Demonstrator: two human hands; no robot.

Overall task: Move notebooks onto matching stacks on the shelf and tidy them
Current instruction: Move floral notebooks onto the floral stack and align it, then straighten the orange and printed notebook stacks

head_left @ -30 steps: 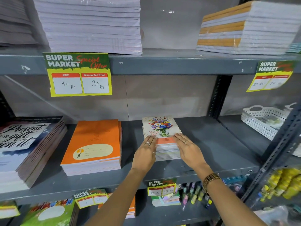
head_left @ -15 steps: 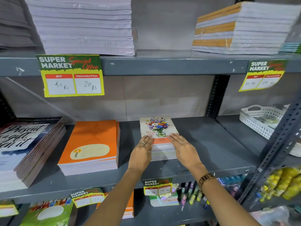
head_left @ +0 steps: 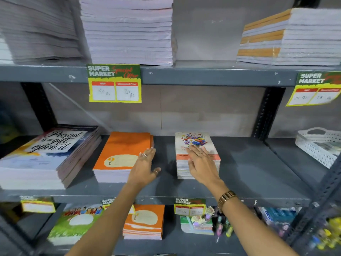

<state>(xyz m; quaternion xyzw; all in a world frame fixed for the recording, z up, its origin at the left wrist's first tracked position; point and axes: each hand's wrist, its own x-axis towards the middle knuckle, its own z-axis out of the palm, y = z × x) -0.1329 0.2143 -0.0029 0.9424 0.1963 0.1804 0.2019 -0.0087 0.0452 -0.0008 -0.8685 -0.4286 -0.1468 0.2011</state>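
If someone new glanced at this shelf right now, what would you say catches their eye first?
Probably the bright orange notebook stack in the middle of the centre shelf, with the left hand open at its right edge. Just right of it, the right hand lies flat on the floral notebook stack. Above, a yellow and green price tag hangs from the upper shelf's front edge.

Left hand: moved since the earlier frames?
Yes. The left hand left the floral notebook stack and went left to the orange notebook stack.
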